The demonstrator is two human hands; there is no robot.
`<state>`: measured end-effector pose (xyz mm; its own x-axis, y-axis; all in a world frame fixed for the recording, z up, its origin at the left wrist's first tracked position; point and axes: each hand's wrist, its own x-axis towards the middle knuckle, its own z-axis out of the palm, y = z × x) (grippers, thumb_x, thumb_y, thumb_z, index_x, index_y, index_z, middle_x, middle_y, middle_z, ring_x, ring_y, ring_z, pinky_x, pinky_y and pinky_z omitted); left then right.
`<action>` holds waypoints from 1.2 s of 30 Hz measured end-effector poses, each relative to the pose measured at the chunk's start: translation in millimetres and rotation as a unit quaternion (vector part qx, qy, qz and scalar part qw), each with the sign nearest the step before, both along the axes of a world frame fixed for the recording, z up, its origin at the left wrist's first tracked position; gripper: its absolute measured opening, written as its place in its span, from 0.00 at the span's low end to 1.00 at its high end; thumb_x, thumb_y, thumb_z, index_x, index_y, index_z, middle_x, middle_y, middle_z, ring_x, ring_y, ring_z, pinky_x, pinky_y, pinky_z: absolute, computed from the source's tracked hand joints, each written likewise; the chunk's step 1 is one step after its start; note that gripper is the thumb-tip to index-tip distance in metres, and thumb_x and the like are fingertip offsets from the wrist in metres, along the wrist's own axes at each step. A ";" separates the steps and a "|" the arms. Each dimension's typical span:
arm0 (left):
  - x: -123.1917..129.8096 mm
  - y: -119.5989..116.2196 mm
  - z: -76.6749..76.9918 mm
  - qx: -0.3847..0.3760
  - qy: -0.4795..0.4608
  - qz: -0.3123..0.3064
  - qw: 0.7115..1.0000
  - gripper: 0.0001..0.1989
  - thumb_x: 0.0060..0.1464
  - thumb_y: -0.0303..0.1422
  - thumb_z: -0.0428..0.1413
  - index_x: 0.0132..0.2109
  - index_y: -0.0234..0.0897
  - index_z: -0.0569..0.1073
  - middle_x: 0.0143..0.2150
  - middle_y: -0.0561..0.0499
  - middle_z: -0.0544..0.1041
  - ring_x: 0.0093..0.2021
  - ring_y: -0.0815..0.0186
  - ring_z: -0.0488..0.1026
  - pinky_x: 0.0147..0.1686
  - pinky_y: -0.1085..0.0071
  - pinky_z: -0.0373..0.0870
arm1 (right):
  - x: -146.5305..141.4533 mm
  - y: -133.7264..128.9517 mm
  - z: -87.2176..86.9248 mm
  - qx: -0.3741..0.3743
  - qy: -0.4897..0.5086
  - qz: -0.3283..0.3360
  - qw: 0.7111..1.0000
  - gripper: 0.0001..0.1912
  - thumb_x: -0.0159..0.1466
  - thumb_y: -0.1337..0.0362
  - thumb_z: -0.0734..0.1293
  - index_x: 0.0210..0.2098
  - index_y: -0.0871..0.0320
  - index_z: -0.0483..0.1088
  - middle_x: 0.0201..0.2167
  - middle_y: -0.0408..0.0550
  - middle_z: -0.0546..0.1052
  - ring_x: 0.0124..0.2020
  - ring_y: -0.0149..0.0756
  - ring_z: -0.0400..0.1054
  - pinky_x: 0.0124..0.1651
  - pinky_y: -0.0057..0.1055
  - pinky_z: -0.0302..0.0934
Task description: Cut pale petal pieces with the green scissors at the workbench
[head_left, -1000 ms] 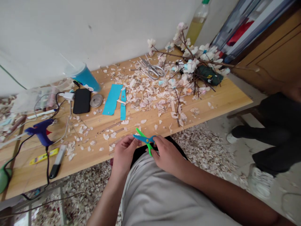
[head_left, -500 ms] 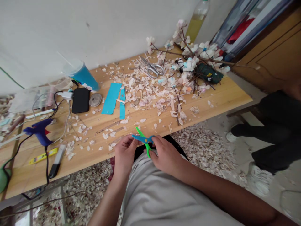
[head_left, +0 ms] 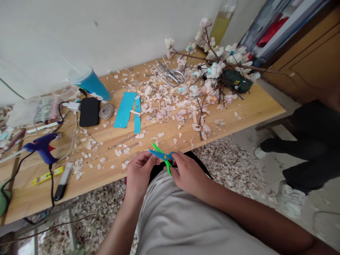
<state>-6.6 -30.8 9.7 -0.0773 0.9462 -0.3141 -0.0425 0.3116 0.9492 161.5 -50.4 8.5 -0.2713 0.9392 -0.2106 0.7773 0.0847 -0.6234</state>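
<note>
My right hand (head_left: 189, 173) grips a pair of green and blue scissors (head_left: 165, 157) by the handles, with the blades spread apart. Close to the blade tips, my left hand (head_left: 139, 171) is pinched closed; what it holds, if anything, is too small to make out. Both hands are just over the front edge of the wooden table (head_left: 225, 124), above my lap. Beyond them on the tabletop lie a blue sheet (head_left: 125, 110) and a narrow blue strip (head_left: 137, 115).
Pale shell-like scraps (head_left: 162, 95) are strewn over the table. Metal scissors (head_left: 172, 76), a flowering branch (head_left: 216, 67) and a bottle (head_left: 221, 26) are at the back. Leftward are a phone (head_left: 89, 112), blue cup (head_left: 95, 85), glue gun (head_left: 44, 147) and cutter (head_left: 63, 180). Another person's legs (head_left: 300, 152) show at right.
The scissors' blades look slightly wider apart or turned, and my left hand has shifted a little left. The whole view has also moved slightly. Both hands keep nearly the same pose.
</note>
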 end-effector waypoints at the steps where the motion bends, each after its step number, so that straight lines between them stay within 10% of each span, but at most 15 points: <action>1: -0.3 -0.2 -1.7 -0.005 -0.017 0.000 1.000 0.08 0.50 0.36 0.64 0.34 0.35 0.78 0.27 0.52 0.77 0.29 0.69 0.72 0.34 0.74 0.70 | 0.7 0.6 0.2 -0.003 0.003 0.001 1.000 0.06 0.63 0.68 0.63 0.40 0.59 0.63 0.40 0.51 0.72 0.42 0.40 0.67 0.44 0.33 0.60; 36: -12.4 9.4 13.6 -0.004 0.039 -0.114 0.993 0.09 0.51 0.37 0.63 0.30 0.35 0.78 0.26 0.50 0.76 0.28 0.68 0.72 0.30 0.75 0.68 | 3.9 0.5 3.6 -0.014 0.012 0.017 1.000 0.06 0.64 0.67 0.63 0.40 0.59 0.63 0.40 0.52 0.71 0.42 0.40 0.66 0.46 0.34 0.60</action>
<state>-19.0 -21.4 23.4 0.1150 0.9392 -0.3235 0.1028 0.3127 0.9443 165.4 -50.0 12.1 -0.3085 0.9230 -0.2299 0.7589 0.0931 -0.6445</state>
